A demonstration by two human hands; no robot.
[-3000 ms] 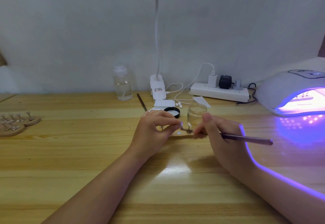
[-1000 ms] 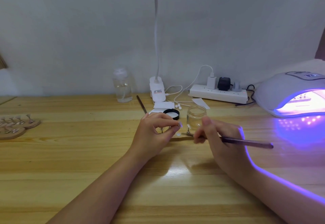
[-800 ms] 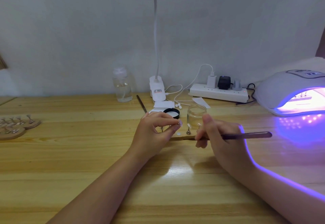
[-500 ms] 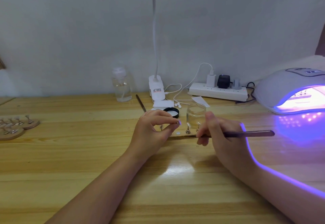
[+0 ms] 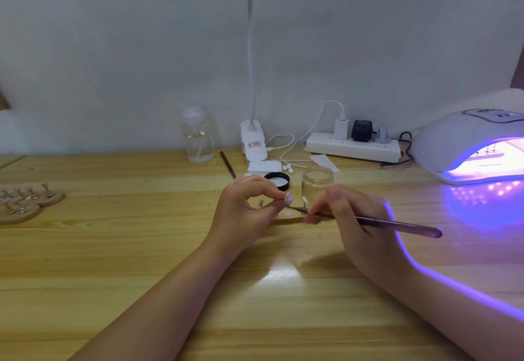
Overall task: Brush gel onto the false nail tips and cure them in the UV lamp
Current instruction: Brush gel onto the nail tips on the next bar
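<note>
My left hand [image 5: 246,213] pinches a small stand carrying a pale false nail tip [image 5: 288,198] just above the table. My right hand [image 5: 351,218] grips a dark gel brush [image 5: 397,224] like a pen, its bristle end touching the tip from the right. Below the hands lies a wooden holder strip [image 5: 286,221] with another small metal stand on it. The clear glass gel jar [image 5: 317,184] stands open just behind, its black lid [image 5: 278,180] to its left. The UV lamp [image 5: 470,145] glows purple at the far right.
Two round wooden holders with several nail stands [image 5: 25,200] sit at the left edge. A clear liquid bottle [image 5: 197,136], a desk lamp base [image 5: 253,145], a power strip [image 5: 353,149] with cables, a spare brush [image 5: 228,165] and paper slips line the back of the table.
The brush handle has dipped back down to the right and its bristles have moved left onto the nail tip. My left hand has stayed in place, still holding the stand.
</note>
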